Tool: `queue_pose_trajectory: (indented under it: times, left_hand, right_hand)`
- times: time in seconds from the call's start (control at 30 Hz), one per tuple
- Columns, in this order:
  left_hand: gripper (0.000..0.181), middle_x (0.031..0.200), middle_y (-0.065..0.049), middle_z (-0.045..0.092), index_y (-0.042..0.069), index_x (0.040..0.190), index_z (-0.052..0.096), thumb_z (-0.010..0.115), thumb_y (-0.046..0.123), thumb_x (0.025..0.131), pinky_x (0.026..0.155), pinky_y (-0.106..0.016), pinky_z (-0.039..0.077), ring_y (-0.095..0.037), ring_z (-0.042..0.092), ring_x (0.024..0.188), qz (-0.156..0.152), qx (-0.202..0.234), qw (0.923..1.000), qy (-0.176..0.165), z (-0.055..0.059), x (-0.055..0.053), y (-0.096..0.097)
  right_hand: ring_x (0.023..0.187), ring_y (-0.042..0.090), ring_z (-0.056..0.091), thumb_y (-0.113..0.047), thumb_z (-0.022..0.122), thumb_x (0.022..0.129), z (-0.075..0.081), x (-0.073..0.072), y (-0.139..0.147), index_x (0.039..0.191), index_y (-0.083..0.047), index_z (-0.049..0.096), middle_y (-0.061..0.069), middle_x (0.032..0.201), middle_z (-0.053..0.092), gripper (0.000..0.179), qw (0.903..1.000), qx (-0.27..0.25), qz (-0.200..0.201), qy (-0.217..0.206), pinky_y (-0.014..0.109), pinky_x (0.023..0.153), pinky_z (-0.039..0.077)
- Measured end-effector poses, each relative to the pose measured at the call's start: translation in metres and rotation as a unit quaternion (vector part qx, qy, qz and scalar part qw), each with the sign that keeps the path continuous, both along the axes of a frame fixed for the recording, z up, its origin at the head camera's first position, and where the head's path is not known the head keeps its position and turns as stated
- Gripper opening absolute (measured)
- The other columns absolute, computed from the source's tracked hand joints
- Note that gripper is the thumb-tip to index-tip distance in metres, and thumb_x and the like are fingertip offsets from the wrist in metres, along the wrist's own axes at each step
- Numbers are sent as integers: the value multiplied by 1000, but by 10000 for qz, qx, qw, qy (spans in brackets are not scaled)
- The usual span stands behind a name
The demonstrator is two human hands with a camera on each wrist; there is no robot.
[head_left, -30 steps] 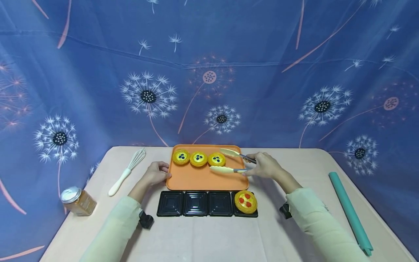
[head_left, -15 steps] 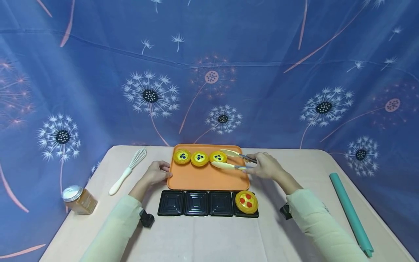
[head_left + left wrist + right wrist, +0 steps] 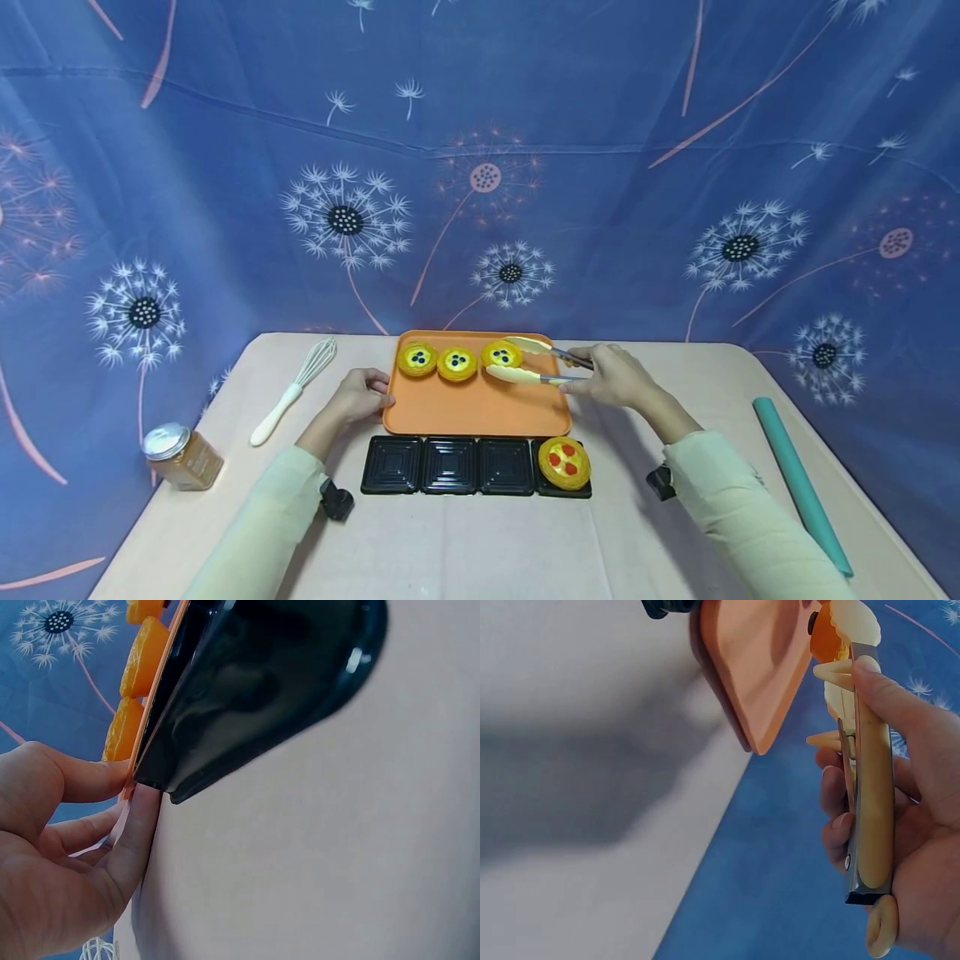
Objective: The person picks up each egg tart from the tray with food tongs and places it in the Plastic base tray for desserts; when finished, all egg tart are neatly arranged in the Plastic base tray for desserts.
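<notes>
My right hand (image 3: 617, 377) holds a pair of tongs (image 3: 874, 787) with cream tips, thumb on one arm and fingers round the other. The tong tips lie either side of the rightmost of three yellow tarts (image 3: 502, 353) topped with dark berries. The other two, a middle tart (image 3: 457, 364) and a left tart (image 3: 417, 359), sit on the orange tray (image 3: 472, 408). My left hand (image 3: 360, 395) grips the tray's left edge, thumb above and fingers beneath, as the left wrist view shows.
In front of the tray lies a black four-section container (image 3: 450, 465), a red-topped tart (image 3: 565, 463) in its right section. A whisk (image 3: 292, 392) and a lidded jar (image 3: 182, 457) stand left; a green roll (image 3: 802, 487) lies right. A patterned blue cloth (image 3: 480, 167) hangs behind.
The tong tips come in on the rightmost berry tart, and both shift slightly up and right in the head view. My left hand keeps its grip on the tray.
</notes>
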State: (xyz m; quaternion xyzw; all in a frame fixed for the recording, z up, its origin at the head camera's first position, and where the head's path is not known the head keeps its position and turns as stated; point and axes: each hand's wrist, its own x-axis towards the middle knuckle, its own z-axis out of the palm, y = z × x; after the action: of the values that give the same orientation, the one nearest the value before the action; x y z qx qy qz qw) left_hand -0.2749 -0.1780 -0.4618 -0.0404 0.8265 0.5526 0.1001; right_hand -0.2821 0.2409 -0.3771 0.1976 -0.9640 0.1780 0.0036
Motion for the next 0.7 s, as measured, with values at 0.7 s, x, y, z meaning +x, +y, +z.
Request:
queue_pose_trajectory:
  times: [0.7]
  left_hand:
    - [36, 100, -18, 56, -11, 122, 54, 66, -5, 88, 55, -33, 60, -21, 60, 65, -10, 147, 9999, -82, 0, -1, -1]
  right_hand:
    - [61, 15, 45, -35, 87, 75, 35, 39, 12, 129, 2, 64, 6, 96, 72, 69, 9975, -207, 576, 348, 31, 56, 37]
